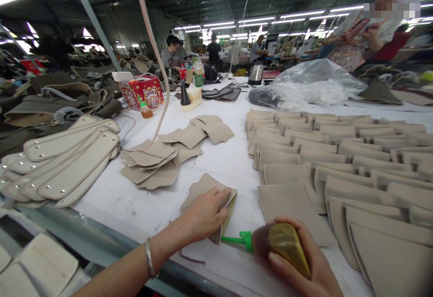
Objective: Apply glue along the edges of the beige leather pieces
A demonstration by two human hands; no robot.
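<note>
Head view, worktable inventory. Item one: my left hand [204, 213], palm down and fingers spread flat, pressing on a beige, notched-edge leather panel [206, 186] that lies near the front edge of the white-covered table [223, 162]. Item two: my right hand [304, 265], wrapped fully around an amber squeeze bottle with a green nozzle [270, 242]. The bottle lies nearly level, long axis running right to left, nozzle pointing left at the panel's lower right edge, tip just beside it; I cannot tell whether it touches. The panel lies to the left of the bottle, directly under my left hand, its long axis slanting up and away to the left. Item three: overlapping rows of beige rectangular pieces [338, 153], far right. Item four: loose heap of similar notched panels [162, 157], beyond. Item five: long rounded studded strips [67, 162], far left.
</note>
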